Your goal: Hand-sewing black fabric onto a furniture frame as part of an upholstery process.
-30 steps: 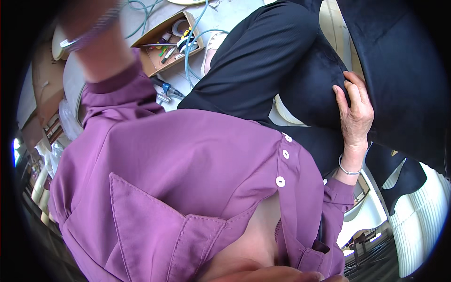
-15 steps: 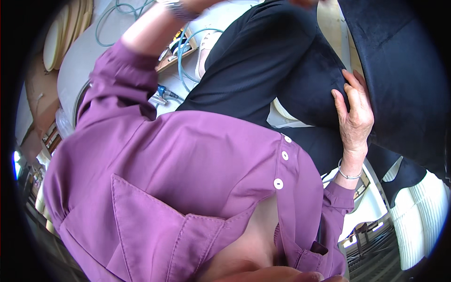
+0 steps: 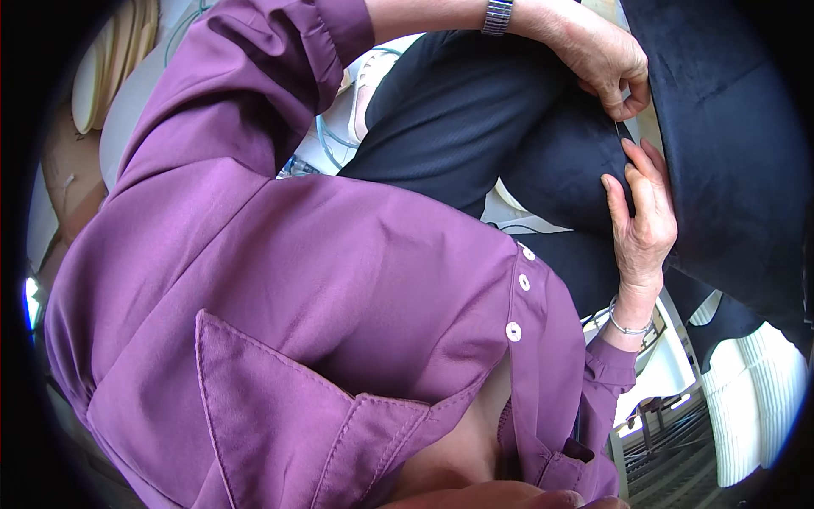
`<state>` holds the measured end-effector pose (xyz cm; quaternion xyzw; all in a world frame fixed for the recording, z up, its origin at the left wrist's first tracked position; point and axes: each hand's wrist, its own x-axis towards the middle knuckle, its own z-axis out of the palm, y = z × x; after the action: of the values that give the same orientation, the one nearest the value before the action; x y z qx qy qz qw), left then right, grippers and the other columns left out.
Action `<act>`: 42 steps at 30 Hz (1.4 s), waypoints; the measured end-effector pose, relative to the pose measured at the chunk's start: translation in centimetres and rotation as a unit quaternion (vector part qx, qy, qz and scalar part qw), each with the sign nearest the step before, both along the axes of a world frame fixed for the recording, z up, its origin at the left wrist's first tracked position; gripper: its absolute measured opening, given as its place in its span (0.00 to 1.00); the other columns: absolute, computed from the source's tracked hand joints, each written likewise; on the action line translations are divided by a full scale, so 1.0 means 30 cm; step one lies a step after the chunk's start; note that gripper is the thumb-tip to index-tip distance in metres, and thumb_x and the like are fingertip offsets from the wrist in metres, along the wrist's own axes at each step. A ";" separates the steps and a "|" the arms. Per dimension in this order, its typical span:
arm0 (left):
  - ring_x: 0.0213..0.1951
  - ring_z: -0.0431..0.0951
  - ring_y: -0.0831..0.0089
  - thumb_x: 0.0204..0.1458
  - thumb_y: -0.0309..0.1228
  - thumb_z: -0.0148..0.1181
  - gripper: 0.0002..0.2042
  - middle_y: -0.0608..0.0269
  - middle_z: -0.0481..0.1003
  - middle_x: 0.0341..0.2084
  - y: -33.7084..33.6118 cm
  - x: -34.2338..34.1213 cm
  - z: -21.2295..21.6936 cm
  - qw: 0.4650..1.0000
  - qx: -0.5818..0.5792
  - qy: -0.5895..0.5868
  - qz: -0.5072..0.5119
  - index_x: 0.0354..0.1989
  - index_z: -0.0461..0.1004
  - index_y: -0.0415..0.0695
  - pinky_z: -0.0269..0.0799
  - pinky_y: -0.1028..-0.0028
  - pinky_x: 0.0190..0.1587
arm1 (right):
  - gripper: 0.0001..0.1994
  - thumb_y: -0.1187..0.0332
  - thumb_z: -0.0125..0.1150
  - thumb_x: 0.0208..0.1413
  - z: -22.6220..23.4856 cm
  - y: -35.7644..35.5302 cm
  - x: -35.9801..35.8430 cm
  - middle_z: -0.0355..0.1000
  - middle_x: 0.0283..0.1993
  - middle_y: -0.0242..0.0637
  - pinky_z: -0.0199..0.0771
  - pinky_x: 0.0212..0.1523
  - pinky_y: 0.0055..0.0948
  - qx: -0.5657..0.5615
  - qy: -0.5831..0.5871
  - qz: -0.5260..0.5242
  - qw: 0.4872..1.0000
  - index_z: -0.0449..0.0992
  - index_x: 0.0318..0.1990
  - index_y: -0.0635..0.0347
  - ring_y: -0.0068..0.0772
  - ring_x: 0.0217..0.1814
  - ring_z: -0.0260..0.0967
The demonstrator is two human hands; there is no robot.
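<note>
The purple long-sleeved shirt [image 3: 356, 263] has round white buttons [image 3: 513, 332]; the trousers [image 3: 441, 127] are black. A segmented grey metal band [image 3: 497, 15] circles the left wrist [image 3: 527, 19], a thin silver bangle [image 3: 628, 330] the right wrist [image 3: 636, 305].

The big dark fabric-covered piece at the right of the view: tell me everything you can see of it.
The big dark fabric-covered piece looks blue-black, with a soft, velvety surface showing faint paler smudges. It fills the upper right, its far side fading into the dark lens rim. Its left edge slants down past both hands: the left hand is beside it, fingertips pinched, and the fingers of the right hand lie along it, apparently touching. Its support is unclear.
</note>
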<state>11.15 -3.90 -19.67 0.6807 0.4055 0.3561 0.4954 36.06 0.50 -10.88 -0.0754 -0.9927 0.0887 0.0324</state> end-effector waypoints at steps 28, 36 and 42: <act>0.34 0.78 0.70 0.56 0.28 0.57 0.12 0.62 0.83 0.32 0.016 -0.055 -0.002 0.994 0.049 0.048 -0.080 0.44 0.85 0.46 0.73 0.71 0.42 | 0.08 0.72 0.74 0.53 -0.005 -0.002 -0.010 0.82 0.52 0.39 0.79 0.61 0.34 -0.009 -0.009 -0.004 1.000 0.82 0.39 0.63 0.42 0.60 0.79; 0.36 0.79 0.66 0.57 0.28 0.60 0.08 0.59 0.82 0.32 0.013 -0.047 -0.002 0.992 0.072 0.068 -0.073 0.41 0.83 0.42 0.72 0.68 0.45 | 0.09 0.73 0.75 0.53 -0.005 -0.004 -0.014 0.83 0.51 0.39 0.78 0.61 0.35 -0.006 -0.008 -0.001 1.000 0.82 0.39 0.63 0.42 0.59 0.79; 0.35 0.78 0.61 0.61 0.32 0.60 0.08 0.54 0.78 0.28 0.033 -0.042 0.003 0.976 0.114 0.151 -0.105 0.37 0.77 0.40 0.69 0.63 0.42 | 0.10 0.77 0.75 0.51 -0.006 -0.005 -0.014 0.81 0.51 0.47 0.79 0.58 0.38 -0.025 -0.002 0.007 1.000 0.78 0.38 0.69 0.50 0.59 0.78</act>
<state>9.89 -2.90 -19.59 0.8176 0.3584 0.2390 0.3821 35.63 0.36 -11.05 -0.0693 -0.9908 0.1132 0.0279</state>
